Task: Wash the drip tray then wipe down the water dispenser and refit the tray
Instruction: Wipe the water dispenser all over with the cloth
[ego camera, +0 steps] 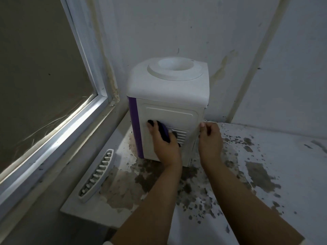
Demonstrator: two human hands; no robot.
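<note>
The wiping is under way: the left hand (163,138) presses a dark cloth (163,132) against the dispenser (168,96) panel, while the right hand (209,137) curls around its edge. The tray (97,174) lies on the table (283,174), apart, not yet refitted.

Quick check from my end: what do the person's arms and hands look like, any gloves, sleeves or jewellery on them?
Both arms are bare as far as the frame shows. The left hand and the right hand wear no gloves, and no rings, watch or bracelet show. At the bottom edge a pale strip, perhaps a sleeve hem, sits by the left arm; too little shows to tell.
</note>
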